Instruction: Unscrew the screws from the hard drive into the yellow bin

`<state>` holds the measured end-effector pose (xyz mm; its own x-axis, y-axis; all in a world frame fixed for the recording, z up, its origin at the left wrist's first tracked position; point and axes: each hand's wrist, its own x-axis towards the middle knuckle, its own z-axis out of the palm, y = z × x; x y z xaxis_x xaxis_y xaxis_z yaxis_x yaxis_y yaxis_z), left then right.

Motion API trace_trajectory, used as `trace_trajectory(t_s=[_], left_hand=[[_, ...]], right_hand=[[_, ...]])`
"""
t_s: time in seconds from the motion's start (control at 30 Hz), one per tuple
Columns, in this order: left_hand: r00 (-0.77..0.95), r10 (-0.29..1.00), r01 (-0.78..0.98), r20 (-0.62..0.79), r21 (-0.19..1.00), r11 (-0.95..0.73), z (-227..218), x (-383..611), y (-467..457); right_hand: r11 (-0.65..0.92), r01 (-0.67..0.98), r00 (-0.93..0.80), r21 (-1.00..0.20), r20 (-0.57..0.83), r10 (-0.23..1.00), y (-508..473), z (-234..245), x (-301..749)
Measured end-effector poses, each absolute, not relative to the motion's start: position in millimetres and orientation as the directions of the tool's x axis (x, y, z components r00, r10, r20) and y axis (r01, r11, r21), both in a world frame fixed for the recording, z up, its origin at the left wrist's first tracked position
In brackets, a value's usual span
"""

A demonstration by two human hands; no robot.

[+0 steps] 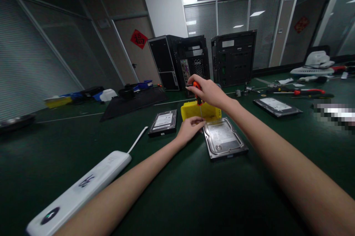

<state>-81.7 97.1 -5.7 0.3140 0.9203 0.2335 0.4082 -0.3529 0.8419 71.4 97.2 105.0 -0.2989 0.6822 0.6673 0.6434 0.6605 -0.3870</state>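
Note:
My right hand (203, 90) is closed around the orange and black handle of a screwdriver (197, 87), held nearly upright with its shaft pointing down. The tip meets the far left corner of a silver hard drive (223, 138) lying flat on the table. At that corner, my left hand (191, 128) has its fingers drawn together beside the screwdriver tip. Whatever is between those fingers is hidden. Just behind both hands stands a yellow plastic bin (191, 109). To the left of my left hand lies another hard drive (163, 122) with a white label.
A white power strip (83, 191) lies at front left beside my left forearm. Computer cases (234, 58) stand at the back. A third hard drive (277, 106) and red-handled tools (305, 91) are on the right. A black mat (133, 101) lies at back left.

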Motion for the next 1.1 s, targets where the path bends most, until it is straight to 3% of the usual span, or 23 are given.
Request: trace_trajectory(t_s=[1.1], left_hand=[[0.328, 0.911, 0.407, 0.249, 0.833, -0.374, -8.0, -82.7, 99.7]], right_hand=[[0.613, 0.71, -0.257, -0.348, 0.682, 0.684, 97.1, 107.4, 72.2]])
